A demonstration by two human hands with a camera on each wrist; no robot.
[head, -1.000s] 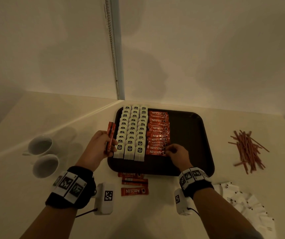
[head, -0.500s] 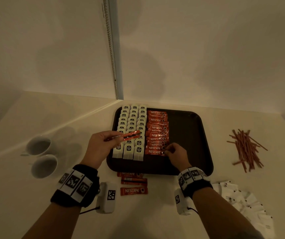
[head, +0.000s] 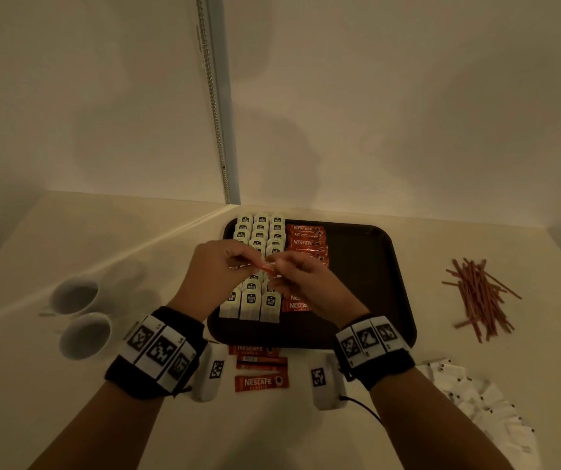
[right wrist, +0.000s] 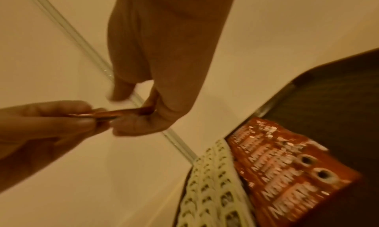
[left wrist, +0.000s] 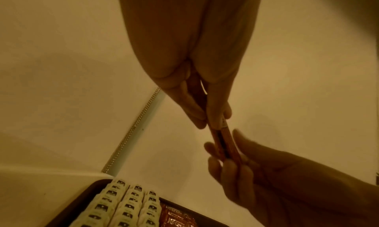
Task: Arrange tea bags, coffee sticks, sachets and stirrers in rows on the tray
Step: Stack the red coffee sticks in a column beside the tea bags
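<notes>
Both hands pinch coffee stick [head: 267, 266] — mid tea-bag rows [head: 260, 232] hidden.

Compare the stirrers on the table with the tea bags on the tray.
The tea bags are pale packets with dark labels; the stirrers are thin reddish sticks. The tea bags stand in three neat rows on the tray; the stirrers lie in a loose, crisscrossed pile on the table, right of the tray. Neither is touched by a hand.

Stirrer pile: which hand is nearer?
Right. The right hand is over the tray, pinching a coffee stick; the stirrer pile lies further right. The left hand pinches the stick's other end, farther away.
</notes>
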